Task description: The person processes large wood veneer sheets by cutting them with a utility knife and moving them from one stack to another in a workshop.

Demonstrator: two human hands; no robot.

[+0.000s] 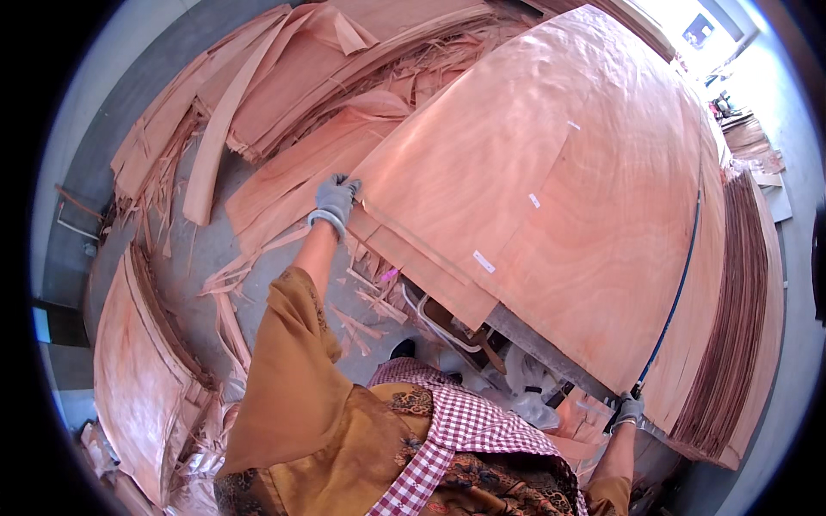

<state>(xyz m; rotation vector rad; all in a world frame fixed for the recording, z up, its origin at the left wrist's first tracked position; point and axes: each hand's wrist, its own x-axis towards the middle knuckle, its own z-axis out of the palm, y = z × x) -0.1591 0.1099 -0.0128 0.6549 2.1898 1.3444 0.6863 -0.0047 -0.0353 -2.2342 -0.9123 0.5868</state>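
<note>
Right grip (631, 407) is clamped round the near end of a blue rod (685, 279), which runs up over the right part of the sheet (594, 232); left grip (334, 201) has its fingers curled at the sheet's near left corner, though I cannot tell whether they pinch it; both wear grey gloves; the sheet spreads broad before the person, white tapes (534, 200) on its face; a stack (731, 327) of veneer stands to its right; loose veneer (301, 168) covers much of the floor (194, 267) at left.
</note>
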